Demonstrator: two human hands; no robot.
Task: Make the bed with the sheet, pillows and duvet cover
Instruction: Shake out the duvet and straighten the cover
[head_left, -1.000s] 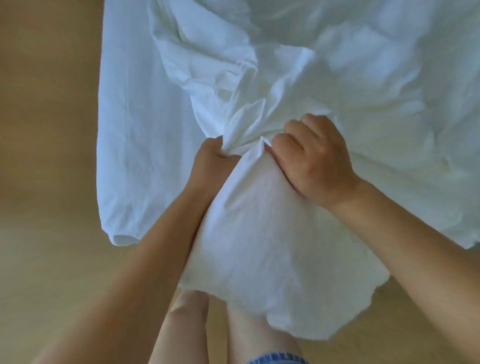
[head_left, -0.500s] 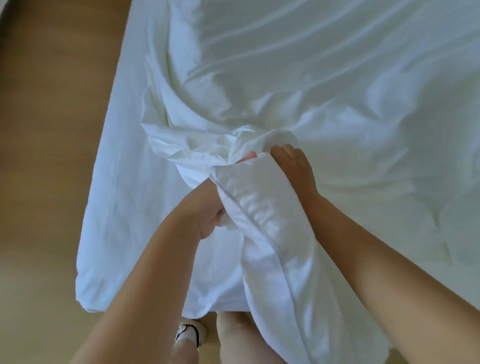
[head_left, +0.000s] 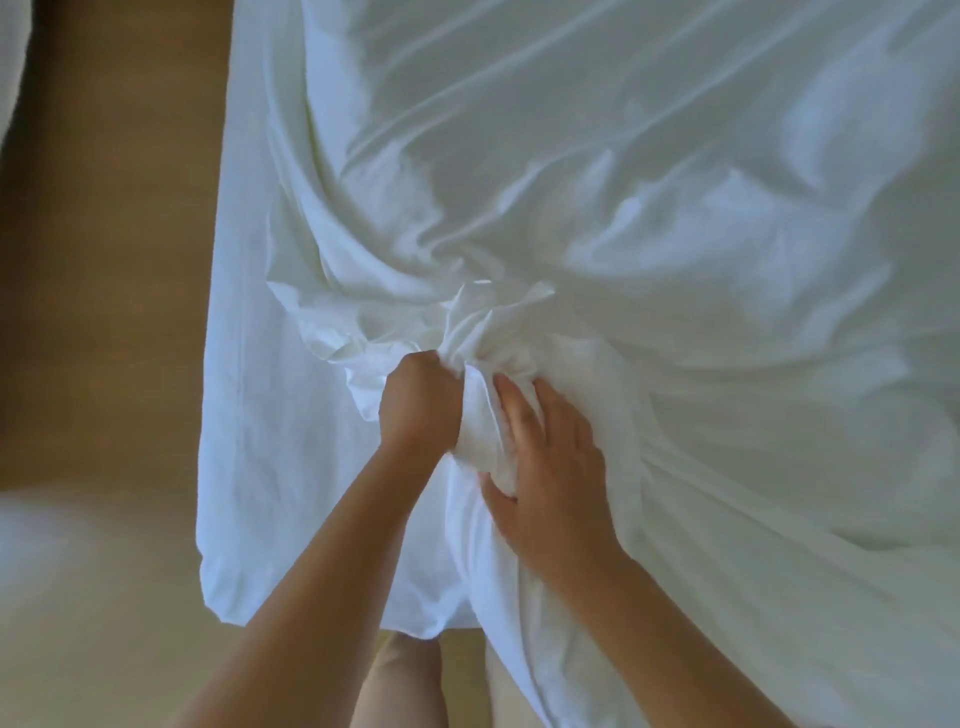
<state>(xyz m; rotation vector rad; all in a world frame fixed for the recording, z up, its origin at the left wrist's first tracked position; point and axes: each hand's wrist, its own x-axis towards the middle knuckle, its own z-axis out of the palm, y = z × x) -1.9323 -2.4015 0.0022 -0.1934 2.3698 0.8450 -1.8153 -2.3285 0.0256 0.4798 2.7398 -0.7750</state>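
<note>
A white duvet cover (head_left: 649, 208) lies rumpled across the bed, its folds running toward a bunched knot near the bed's foot. My left hand (head_left: 418, 402) is a fist gripping that bunch of cloth. My right hand (head_left: 550, 467) lies beside it with fingers spread, thumb hooked under a fold of the same cloth, pressing it. A flatter white sheet (head_left: 260, 415) covers the mattress corner at the left and hangs over its edge. No pillows are in view.
Tan wooden floor (head_left: 104, 260) runs along the left side of the bed and under me. My bare legs (head_left: 410, 680) stand against the foot of the bed. A blurred white shape (head_left: 10, 62) sits at the top left edge.
The long fold I held upright has come down onto the bed. My left hand closed into a fist on the bunch, and my right hand moved from the fold's tip to its side, fingers spread.
</note>
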